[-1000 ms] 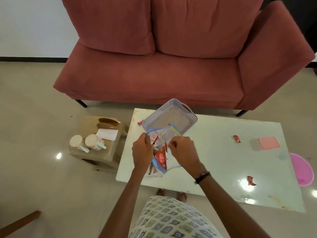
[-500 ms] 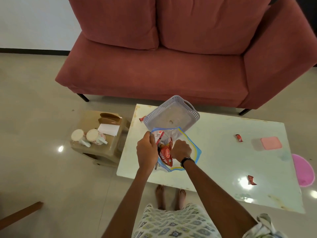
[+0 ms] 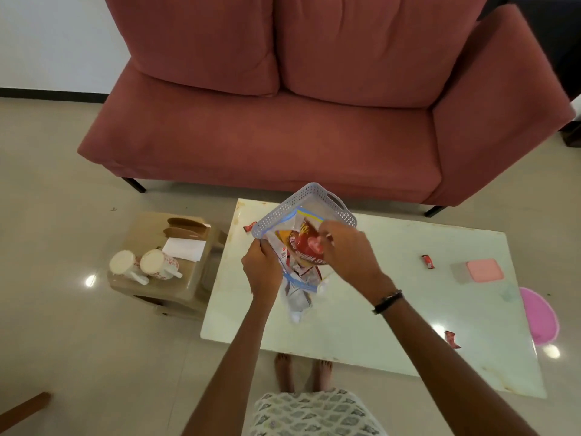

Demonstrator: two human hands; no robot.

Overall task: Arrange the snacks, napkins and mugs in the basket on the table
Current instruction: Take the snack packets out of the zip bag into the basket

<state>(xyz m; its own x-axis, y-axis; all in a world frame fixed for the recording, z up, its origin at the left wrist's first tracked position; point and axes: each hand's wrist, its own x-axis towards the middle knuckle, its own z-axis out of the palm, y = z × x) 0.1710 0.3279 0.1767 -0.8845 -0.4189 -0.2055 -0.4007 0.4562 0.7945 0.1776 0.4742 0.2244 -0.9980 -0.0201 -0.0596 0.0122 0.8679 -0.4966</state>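
1. Basket (image 3: 317, 201), pale perforated plastic with a cut-out handle, is seen at the far left end of the white table (image 3: 393, 309).
2. Zip bag (image 3: 298, 278) of snacks is held just before the basket; clear film, soft and limp, hanging crumpled below.
3. Left hand (image 3: 262, 269) is curled round the bag's left edge, fingers clamped on the film.
4. Right hand (image 3: 345, 250) pinches a red snack packet (image 3: 306, 247) at the bag's mouth.
5. Packet is judged light, crinkly, slippery; best taken by its sealed edge.
6. Two mugs (image 3: 144, 267) and white napkins (image 3: 184, 248) lie on the stool (image 3: 163, 287), left of the table.
7. Small red sweets (image 3: 428, 261) are scattered on the table.
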